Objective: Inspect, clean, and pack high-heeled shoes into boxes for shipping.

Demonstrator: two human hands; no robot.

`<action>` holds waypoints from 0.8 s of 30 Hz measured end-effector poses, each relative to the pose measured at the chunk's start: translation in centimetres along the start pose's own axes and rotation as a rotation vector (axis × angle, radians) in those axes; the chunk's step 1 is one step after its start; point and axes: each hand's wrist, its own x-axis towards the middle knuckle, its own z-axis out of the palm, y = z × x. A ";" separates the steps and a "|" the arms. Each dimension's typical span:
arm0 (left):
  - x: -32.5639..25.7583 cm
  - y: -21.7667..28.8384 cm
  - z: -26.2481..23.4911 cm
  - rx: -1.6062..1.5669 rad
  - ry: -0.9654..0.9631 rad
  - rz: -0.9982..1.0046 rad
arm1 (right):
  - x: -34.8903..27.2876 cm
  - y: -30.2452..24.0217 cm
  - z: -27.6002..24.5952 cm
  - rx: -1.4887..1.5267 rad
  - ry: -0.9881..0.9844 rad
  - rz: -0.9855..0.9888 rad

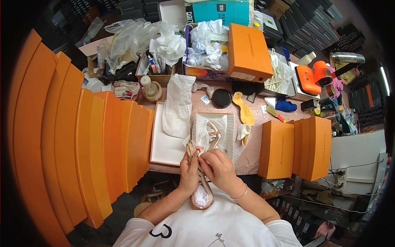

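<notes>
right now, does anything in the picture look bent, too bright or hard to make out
In the head view, edges of the orange boxes on the left curve strongly toward the dark rim; in the head view, the light tube at far right looks washed-out white; also in the head view, the held sandal is evenly lit, but its fastening is too small to make out.

The held sandal's toe [202, 207] seems glittery and rough, the orange boxes [276, 148] smooth card.
</notes>
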 end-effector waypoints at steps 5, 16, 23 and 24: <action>0.2 -0.2 -0.6 0.014 0.003 -0.049 | -1.2 -0.1 0.1 0.023 -0.039 0.002; 0.0 0.0 -0.4 0.019 -0.010 -0.021 | -0.3 0.1 -0.2 0.010 -0.016 -0.026; 0.2 -0.2 -0.8 -0.005 -0.012 -0.040 | -1.1 -0.1 -0.4 0.022 -0.047 0.018; 0.2 -0.2 -0.8 -0.002 -0.005 -0.035 | -1.1 0.0 -0.3 0.022 -0.041 0.014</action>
